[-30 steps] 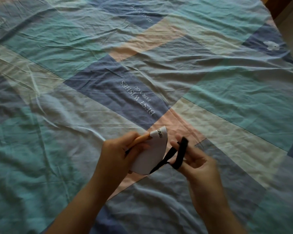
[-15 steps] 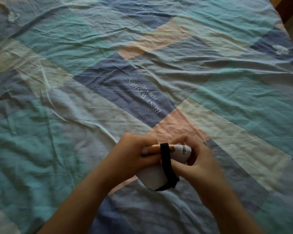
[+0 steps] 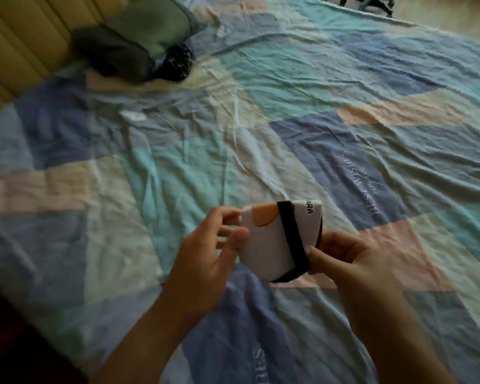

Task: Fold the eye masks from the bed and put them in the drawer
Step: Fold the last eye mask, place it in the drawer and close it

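Observation:
A folded white eye mask (image 3: pixel 266 245) with an orange patch and black letters is held above the bed, its black elastic strap (image 3: pixel 293 239) wrapped around it. My right hand (image 3: pixel 352 261) grips the mask's right side at the strap. My left hand (image 3: pixel 211 245) is at the mask's left edge, fingers loosely curled and touching it. At the far left, near the headboard, lie a dark grey eye mask (image 3: pixel 114 54), a green one (image 3: pixel 155 29) and a dark patterned one (image 3: pixel 176 62).
The bed (image 3: pixel 178 162) is covered by a wrinkled patchwork sheet in teal, blue, peach and cream. A padded yellow headboard (image 3: pixel 20 42) runs along the upper left. A dark object (image 3: pixel 366 2) stands beyond the bed's far edge.
The view has swung left, bringing the headboard and other masks into sight. The strap now sits around the folded mask, and my left hand's grip has loosened to the mask's left edge.

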